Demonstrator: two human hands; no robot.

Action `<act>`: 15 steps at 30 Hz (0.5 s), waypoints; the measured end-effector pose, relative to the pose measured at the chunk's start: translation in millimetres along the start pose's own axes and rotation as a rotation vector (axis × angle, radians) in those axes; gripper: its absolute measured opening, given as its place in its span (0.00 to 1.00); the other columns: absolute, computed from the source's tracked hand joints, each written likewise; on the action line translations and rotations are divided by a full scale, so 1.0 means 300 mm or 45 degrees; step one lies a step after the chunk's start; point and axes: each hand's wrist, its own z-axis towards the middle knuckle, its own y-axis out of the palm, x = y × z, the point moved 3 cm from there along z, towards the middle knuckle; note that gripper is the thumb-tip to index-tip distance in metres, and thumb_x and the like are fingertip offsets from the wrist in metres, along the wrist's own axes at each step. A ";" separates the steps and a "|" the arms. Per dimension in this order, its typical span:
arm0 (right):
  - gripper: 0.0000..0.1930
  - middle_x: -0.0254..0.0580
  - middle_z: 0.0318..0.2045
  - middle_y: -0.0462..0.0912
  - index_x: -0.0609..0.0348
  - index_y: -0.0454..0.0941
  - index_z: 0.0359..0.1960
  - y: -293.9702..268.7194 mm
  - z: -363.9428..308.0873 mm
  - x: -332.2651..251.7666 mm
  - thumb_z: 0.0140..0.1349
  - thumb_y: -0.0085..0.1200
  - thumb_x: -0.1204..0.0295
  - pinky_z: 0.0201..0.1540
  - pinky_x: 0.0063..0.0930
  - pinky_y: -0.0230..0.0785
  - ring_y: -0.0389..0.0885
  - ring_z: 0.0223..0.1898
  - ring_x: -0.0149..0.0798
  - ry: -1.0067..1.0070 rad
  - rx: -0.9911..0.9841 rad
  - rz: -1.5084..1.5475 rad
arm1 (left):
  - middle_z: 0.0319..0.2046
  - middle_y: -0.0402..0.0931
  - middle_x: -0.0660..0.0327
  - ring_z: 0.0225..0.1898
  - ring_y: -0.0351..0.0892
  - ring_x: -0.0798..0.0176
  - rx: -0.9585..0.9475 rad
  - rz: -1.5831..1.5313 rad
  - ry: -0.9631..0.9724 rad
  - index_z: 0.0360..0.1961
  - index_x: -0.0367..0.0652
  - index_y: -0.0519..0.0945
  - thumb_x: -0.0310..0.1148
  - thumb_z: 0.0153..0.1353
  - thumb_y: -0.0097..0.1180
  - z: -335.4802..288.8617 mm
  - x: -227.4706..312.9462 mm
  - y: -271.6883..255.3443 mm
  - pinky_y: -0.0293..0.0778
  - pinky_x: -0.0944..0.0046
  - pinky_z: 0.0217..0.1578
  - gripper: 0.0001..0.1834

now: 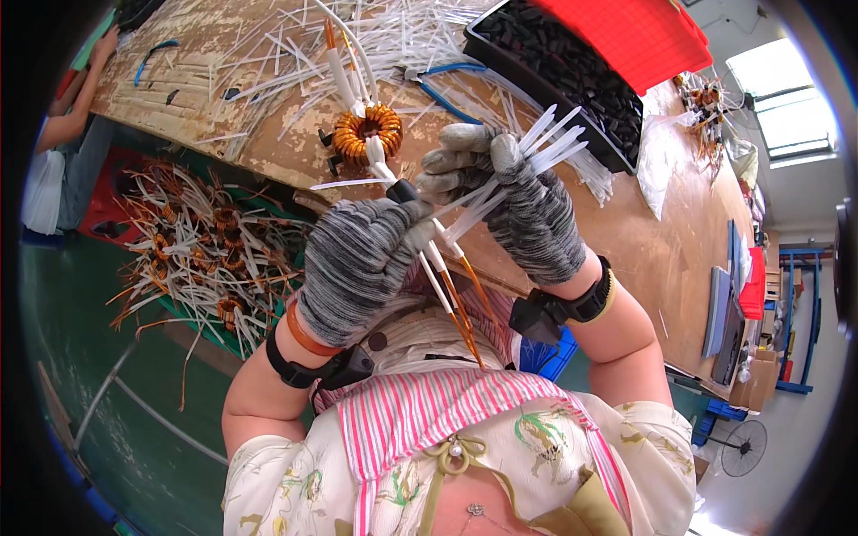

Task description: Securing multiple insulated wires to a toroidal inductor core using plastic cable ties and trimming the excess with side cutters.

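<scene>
My left hand, in a grey knit glove, is closed around the leads of a copper-wound ring coil, next to a black sleeve. The coil rests by the table edge, and its white-sleeved leads run on below my fingers to bare copper ends. A thin white strip sticks out leftward from the leads. My right hand, gloved alike, grips a bundle of white cable ties across its palm. Its fingertips are curled close to the black sleeve, and I cannot tell whether they touch anything there.
Blue-handled cutters lie beyond the coil among scattered white strips. A black bin of small black pieces stands at the far right, with a red tray over it. Many coils fill a container at lower left. Another person's arm shows far left.
</scene>
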 end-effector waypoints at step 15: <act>0.11 0.33 0.29 0.80 0.62 0.78 0.37 -0.071 0.018 -0.026 0.63 0.49 0.66 0.36 0.22 0.68 0.74 0.30 0.26 -0.056 0.120 -0.853 | 0.30 0.79 0.61 0.32 0.77 0.71 0.125 -1.085 -0.652 0.38 0.36 0.78 0.29 0.62 0.51 -0.046 -0.050 0.029 0.73 0.72 0.36 0.08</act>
